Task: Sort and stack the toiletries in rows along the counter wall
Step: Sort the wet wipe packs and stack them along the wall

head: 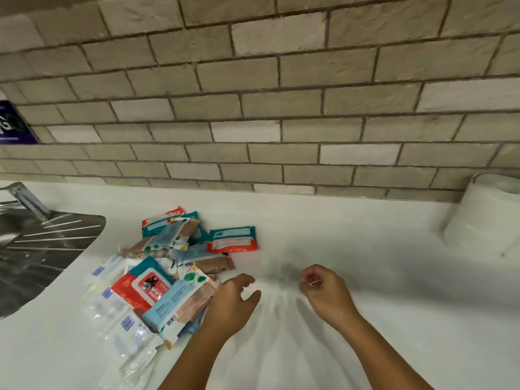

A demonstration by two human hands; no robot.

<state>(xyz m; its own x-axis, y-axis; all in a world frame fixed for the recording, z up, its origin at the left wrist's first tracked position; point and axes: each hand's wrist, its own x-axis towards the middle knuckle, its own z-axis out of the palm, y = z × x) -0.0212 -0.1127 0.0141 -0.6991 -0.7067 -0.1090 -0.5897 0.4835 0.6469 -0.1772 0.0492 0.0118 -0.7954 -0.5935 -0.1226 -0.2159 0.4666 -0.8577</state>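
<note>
The left hand (230, 302) lay loose against the heap of wipe packs (180, 299); the right hand (323, 291) hung nearby, loosely curled, empty.

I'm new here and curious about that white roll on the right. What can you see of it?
The paper roll is white paper wound round a hollow core. It stands upright on the white counter beside the tiled wall, partly cut off by the picture's right edge. Only the counter plainly touches it.
</note>
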